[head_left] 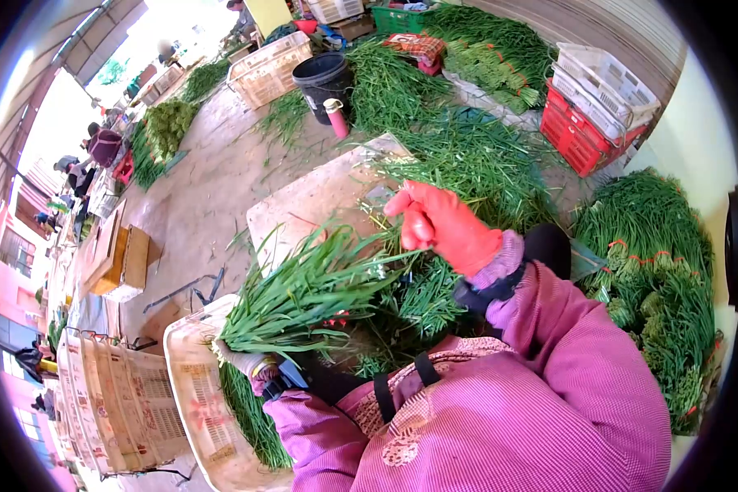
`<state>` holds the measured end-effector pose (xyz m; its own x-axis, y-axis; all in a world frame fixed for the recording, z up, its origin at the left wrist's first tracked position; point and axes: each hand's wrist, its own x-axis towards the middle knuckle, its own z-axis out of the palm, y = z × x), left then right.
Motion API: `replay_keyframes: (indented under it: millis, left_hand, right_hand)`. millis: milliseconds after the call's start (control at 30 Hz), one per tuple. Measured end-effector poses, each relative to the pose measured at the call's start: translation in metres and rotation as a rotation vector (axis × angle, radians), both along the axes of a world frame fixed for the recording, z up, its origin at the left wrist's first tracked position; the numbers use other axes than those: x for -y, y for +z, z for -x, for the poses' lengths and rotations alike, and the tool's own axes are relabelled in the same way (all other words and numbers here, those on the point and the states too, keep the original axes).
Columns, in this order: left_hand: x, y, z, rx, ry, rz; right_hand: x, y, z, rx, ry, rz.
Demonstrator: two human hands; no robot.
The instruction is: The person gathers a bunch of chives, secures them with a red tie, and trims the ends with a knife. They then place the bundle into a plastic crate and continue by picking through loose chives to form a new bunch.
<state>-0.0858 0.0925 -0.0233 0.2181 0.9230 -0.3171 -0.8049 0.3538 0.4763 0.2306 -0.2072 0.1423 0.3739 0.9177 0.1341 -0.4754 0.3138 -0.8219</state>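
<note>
A leafy green bunch (303, 295) spreads over my lap, its cut end at my left hand (242, 358), whose fingers are wrapped round it. This hand wears a pale glove and sits above the rim of a worn crate (180, 369) that holds more greens. Raised over the heap of loose green stalks (484, 164) is my right hand (447, 225) in an orange-red glove, its fingers bent together. Whether anything small is between those fingers is too unclear to tell. A pale board (312, 205) lies just beyond both hands.
Tied green bundles (656, 295) are piled at the right. Red and white crates (582, 115) stand at the upper right. A black bucket (324, 82) and pink bottle (336, 119) are ahead. Stacked crates (119, 402) and a cardboard box (123, 262) are left; people sit farther off.
</note>
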Motion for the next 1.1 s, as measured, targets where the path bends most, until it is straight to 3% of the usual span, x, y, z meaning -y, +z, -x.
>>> replay_keyframes:
  millis: [33,67,133,167,200,267,300,333,400,467,533,933,1100]
  left_hand:
    - [0.003,0.001,0.003,-0.021,0.009,-0.012]
    - [0.006,0.002,0.006,-0.043,0.017,-0.023]
    - [0.011,0.008,0.008,-0.040,-0.019,-0.042]
    - [0.014,0.012,0.008,-0.034,-0.058,-0.060]
    - [0.020,0.019,0.006,-0.037,-0.061,-0.061]
    - [0.029,0.032,-0.001,-0.067,-0.064,-0.067]
    - [0.027,0.032,-0.001,-0.090,-0.070,-0.100]
    - [0.027,0.032,-0.002,-0.091,-0.072,-0.102]
    - [0.028,0.032,-0.001,-0.078,-0.055,-0.074]
    - [0.022,0.022,0.003,-0.075,-0.043,-0.085]
    - [0.021,0.021,0.005,-0.055,-0.051,-0.091]
    - [0.048,0.033,-0.026,-0.062,-0.102,-0.090]
    - [0.045,0.024,-0.022,-0.053,-0.148,-0.110]
  right_hand:
    - [0.008,0.013,0.001,0.303,-0.223,0.382]
    - [0.008,0.006,-0.002,0.302,-0.217,0.381]
    - [0.008,-0.018,-0.012,0.726,-0.346,0.237]
    - [0.011,-0.024,-0.020,0.799,-0.187,0.195]
    - [0.014,-0.021,-0.016,0.796,-0.190,0.195]
    - [0.018,-0.013,-0.006,1.111,-0.110,0.538]
    - [0.015,-0.009,-0.003,1.218,-0.206,0.425]
    - [0.016,-0.002,-0.003,1.216,-0.208,0.425]
    - [0.020,0.019,-0.004,0.532,0.211,0.690]
    - [0.023,0.014,-0.007,0.548,0.259,0.668]
    - [0.026,-0.002,-0.012,0.514,0.169,0.413]
    - [0.019,-0.014,0.017,0.334,0.191,0.308]
    - [0.022,-0.025,0.021,0.371,0.071,0.229]
